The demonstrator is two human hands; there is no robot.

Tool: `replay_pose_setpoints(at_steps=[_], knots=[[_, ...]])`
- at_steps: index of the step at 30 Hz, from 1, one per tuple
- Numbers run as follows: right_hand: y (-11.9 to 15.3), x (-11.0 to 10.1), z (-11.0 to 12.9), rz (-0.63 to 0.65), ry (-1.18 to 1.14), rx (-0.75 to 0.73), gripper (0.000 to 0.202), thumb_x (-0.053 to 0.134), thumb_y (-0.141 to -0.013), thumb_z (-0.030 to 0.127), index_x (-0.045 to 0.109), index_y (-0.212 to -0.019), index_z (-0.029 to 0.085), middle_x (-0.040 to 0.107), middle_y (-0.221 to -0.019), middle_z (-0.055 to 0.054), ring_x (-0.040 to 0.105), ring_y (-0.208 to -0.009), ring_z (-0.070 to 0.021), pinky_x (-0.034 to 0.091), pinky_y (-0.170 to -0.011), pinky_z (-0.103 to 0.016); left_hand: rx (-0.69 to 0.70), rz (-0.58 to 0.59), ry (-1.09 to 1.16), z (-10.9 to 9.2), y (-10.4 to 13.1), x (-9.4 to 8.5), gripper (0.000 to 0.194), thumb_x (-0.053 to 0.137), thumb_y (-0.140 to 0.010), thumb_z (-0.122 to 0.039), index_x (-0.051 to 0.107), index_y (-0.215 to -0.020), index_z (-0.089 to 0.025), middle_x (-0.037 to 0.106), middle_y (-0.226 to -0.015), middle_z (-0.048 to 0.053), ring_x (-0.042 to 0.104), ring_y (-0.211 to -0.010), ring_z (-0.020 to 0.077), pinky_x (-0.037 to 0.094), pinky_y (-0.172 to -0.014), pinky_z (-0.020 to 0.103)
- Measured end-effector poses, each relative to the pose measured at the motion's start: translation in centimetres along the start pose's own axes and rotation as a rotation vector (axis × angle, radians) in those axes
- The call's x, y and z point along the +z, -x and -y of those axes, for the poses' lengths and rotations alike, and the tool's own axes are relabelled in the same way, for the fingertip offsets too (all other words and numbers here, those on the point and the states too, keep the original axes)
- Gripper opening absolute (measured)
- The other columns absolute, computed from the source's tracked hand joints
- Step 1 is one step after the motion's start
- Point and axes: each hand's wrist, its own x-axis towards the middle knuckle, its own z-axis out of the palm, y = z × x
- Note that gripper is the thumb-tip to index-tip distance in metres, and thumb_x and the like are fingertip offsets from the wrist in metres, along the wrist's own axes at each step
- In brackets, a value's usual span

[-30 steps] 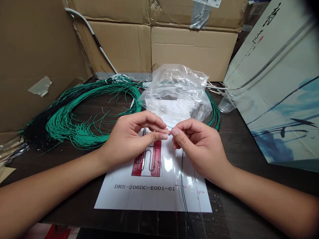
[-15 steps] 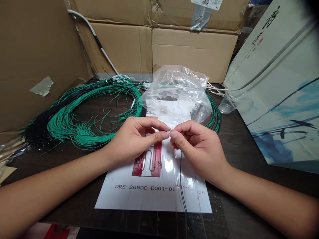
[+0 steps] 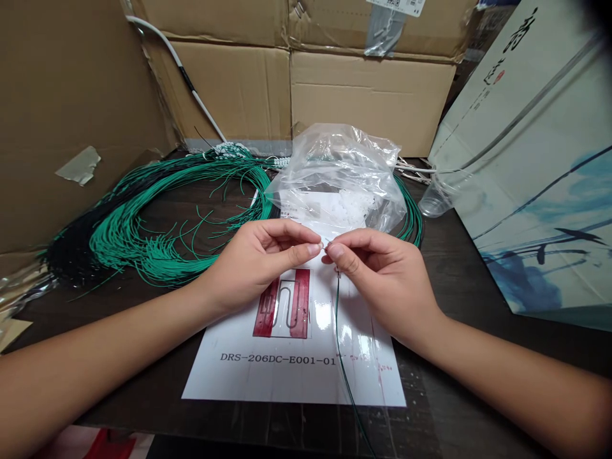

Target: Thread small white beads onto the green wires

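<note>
Over the printed sheet, my two hands meet fingertip to fingertip. My left hand is closed in a pinch on a small whitish piece, mostly hidden by the thumb and forefinger. My right hand pinches the end of a thin green-and-black wire, with a short tip showing between the two hands. From the right fingers the wire hangs down over the sheet and past the table's front edge. Whether the tip touches the whitish piece, I cannot tell.
A large bundle of green and black wires curls on the left. Behind the hands lies a clear plastic bag with small white pieces. A clear plastic cup lies at right, beside a painted panel. Cardboard boxes wall the back.
The fingertips have drawn slightly apart, showing a thin tip between them. The hanging wire has swung a little left below my right hand.
</note>
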Motion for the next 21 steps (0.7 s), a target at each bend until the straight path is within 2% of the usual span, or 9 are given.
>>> replay_pose_setpoints(at_steps=[12,17,21], knots=[[-0.29,-0.25,-0.09,0.043,-0.210,0.067,0.003,0.077,-0.085,0.019,0.075,-0.084,0.022,0.073,-0.083,0.003,0.067,-0.078,-0.0047,0.054,-0.072,-0.013,-0.004,0.028,0.054,-0.28,-0.08,0.07,0.010,0.082,-0.078,-0.019,0.072,-0.081,-0.018,0.068,-0.085,-0.001,0.063,-0.081,0.0084,0.052,-0.075,0.018],[-0.31,-0.28,-0.38,0.083,-0.307,0.139,0.014,0.080,-0.080,0.016,0.076,-0.092,0.023,0.073,-0.082,0.003,0.067,-0.075,-0.0071,0.055,-0.071,-0.018,0.005,0.060,0.068,-0.34,0.04,0.19,0.008,0.079,-0.081,-0.019,0.071,-0.081,-0.018,0.067,-0.084,0.000,0.063,-0.080,0.0089,0.052,-0.075,0.019],[-0.20,-0.26,-0.25,0.085,-0.215,0.149,0.004,0.074,-0.081,0.015,0.072,-0.079,0.019,0.070,-0.077,0.002,0.063,-0.071,-0.0083,0.052,-0.067,-0.020,-0.004,0.072,0.061,-0.32,0.12,0.25,0.008,0.078,-0.080,-0.016,0.071,-0.079,-0.018,0.067,-0.081,0.000,0.062,-0.078,0.0087,0.052,-0.073,0.018]])
